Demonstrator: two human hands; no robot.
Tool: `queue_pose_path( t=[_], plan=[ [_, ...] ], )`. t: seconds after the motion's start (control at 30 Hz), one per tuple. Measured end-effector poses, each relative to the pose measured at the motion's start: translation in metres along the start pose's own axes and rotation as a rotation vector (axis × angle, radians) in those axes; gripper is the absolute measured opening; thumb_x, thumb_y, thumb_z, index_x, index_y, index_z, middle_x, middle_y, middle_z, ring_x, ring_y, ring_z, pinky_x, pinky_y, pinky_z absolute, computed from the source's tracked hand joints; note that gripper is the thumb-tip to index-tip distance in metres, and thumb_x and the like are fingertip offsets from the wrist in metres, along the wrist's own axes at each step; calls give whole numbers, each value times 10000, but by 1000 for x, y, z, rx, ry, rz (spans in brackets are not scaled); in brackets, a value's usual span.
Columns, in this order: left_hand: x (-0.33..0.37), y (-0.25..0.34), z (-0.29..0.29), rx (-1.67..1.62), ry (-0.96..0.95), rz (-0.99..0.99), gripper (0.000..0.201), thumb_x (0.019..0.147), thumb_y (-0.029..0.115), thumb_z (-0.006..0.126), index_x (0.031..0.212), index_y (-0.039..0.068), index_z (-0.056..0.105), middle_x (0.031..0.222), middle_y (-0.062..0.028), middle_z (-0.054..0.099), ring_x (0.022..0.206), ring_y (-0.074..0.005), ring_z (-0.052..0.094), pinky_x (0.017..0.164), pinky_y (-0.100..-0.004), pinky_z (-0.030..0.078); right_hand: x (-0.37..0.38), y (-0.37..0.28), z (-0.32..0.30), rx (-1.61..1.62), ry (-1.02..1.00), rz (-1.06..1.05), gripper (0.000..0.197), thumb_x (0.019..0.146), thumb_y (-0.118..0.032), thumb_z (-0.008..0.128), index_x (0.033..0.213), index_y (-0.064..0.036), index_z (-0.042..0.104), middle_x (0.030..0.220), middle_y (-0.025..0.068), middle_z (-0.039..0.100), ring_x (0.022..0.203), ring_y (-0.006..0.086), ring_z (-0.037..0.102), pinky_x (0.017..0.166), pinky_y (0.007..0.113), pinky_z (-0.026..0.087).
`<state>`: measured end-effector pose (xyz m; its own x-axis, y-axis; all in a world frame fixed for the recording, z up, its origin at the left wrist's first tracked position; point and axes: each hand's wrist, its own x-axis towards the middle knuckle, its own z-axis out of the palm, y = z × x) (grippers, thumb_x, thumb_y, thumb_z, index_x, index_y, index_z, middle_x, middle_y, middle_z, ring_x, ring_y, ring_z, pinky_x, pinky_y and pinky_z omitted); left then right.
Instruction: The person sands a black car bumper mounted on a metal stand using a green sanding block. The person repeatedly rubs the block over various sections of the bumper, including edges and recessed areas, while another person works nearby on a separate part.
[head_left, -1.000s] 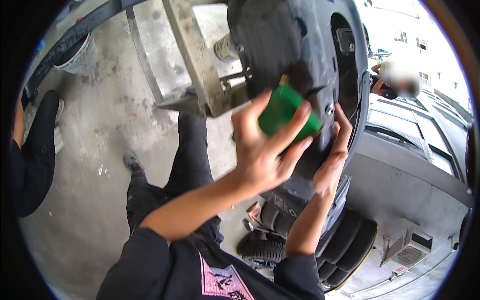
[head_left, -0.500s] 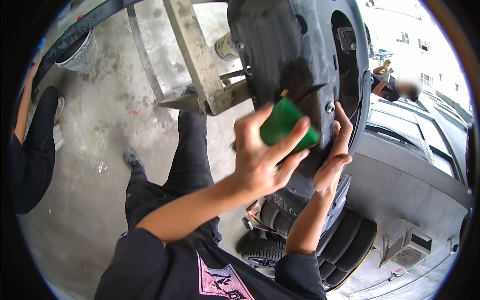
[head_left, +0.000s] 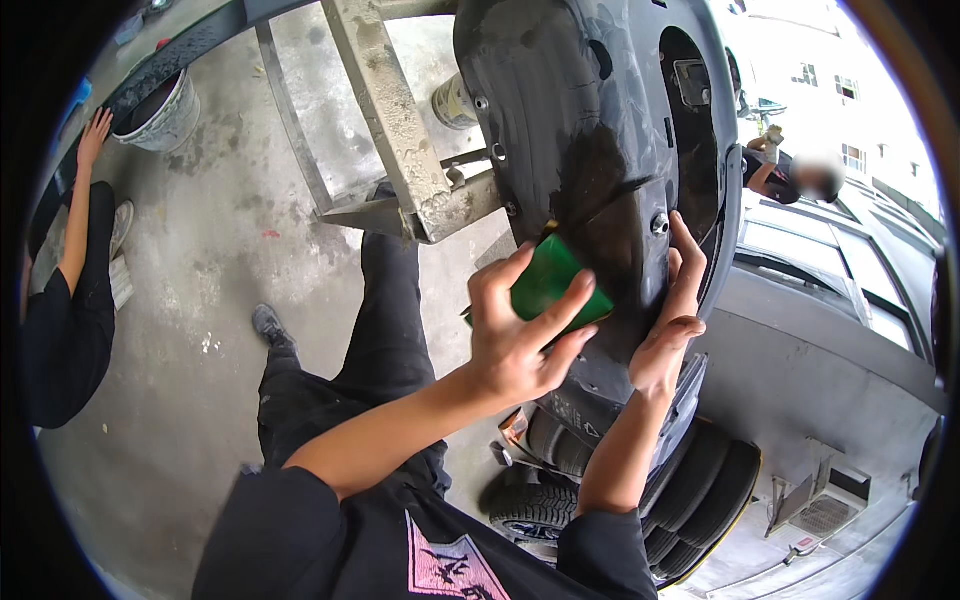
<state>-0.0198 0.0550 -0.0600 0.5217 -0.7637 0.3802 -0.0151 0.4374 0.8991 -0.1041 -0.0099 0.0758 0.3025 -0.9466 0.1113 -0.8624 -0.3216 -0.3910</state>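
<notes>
In my left hand (head_left: 525,330) is a folded green sandpaper sheet (head_left: 550,283), pressed flat against a dark car bumper (head_left: 530,130). My fingers and thumb are closed around its edges. A black, wet-looking patch (head_left: 600,180) spreads over the bumper just above the sheet. Along the bumper's right side lies my right hand (head_left: 672,310), its fingers stretched upward beside a small round fitting (head_left: 660,223) and its thumb apart. No tool shows in that hand. What its palm touches is partly hidden.
A metal stand (head_left: 385,120) holds the bumper on the left. At far left another person's hand (head_left: 95,135) rests on a long dark part, near a bucket (head_left: 165,115). Stacked tyres (head_left: 700,480) stand lower right. Another person (head_left: 785,175) is at upper right.
The green sheet and my left hand have shifted slightly left and down over the bumper, baring more of the black patch. My right hand stays at the edge. The left person's hand shows more fully.
</notes>
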Motion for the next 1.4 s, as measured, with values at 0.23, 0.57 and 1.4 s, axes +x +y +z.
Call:
queue_pose_path(
  t=[0.23,0.57,1.4],
  plan=[
    [9,9,-8,69,-54,36,514,847,286,783,1343,195,683,1366,-252,445,1187,-378,457,1027,-464,374,-2,1,-3,28,-12,-5,1190,851,-889,20,1520,47,323,1518,193,436,1408,299,411,1179,437,258],
    [41,13,-7,66,-30,112,557,802,218,815,1340,155,687,1317,-221,469,1175,-358,469,1022,-411,415,2,0,-2,55,-1,-19,1184,850,-897,31,1537,28,307,1491,201,449,1400,288,404,1172,416,252],
    [4,7,-3,43,-26,29,524,865,307,758,1370,207,658,1334,-243,482,1164,-390,489,1022,-474,358,-2,-2,0,15,-5,-5,1181,854,-889,30,1529,38,313,1544,186,392,1411,301,402,1189,427,253]
  ],
)
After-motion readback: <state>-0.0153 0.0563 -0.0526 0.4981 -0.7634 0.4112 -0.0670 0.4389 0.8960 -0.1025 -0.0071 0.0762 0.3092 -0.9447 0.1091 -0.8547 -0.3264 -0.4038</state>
